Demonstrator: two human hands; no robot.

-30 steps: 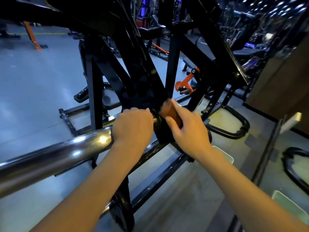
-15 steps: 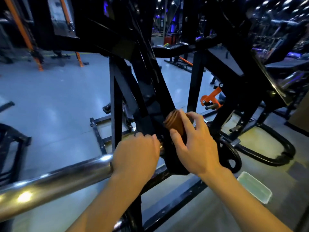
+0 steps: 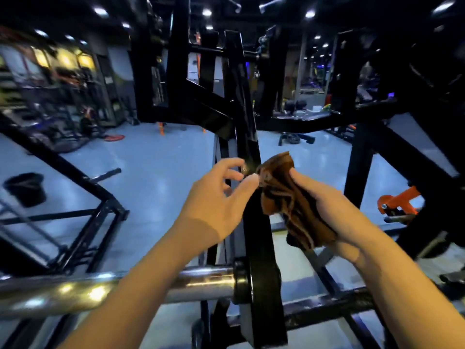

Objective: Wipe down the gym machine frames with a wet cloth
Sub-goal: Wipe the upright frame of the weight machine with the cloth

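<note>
A gym — black machine frames (image 3: 241, 117) all round, a chrome bar (image 3: 75, 290), shiny grey floor (image 3: 156, 159), rows of ceiling spotlights (image 3: 206, 12).

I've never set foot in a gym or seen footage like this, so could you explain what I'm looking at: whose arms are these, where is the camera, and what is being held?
The camera sits on a person's head and looks forward and down, so the two bare arms reaching in from below are that person's own. The right hand grips a bunched brown cloth, the rag for wiping. The left hand holds nothing; its fingers are loosely spread, with the thumb tip near the cloth's edge. Between the hands rises a black steel beam, part of a weight machine's frame. Below, a shiny chrome bar sticks out sideways from that beam. Behind is a pale gym floor with more machines, blurred.
</note>
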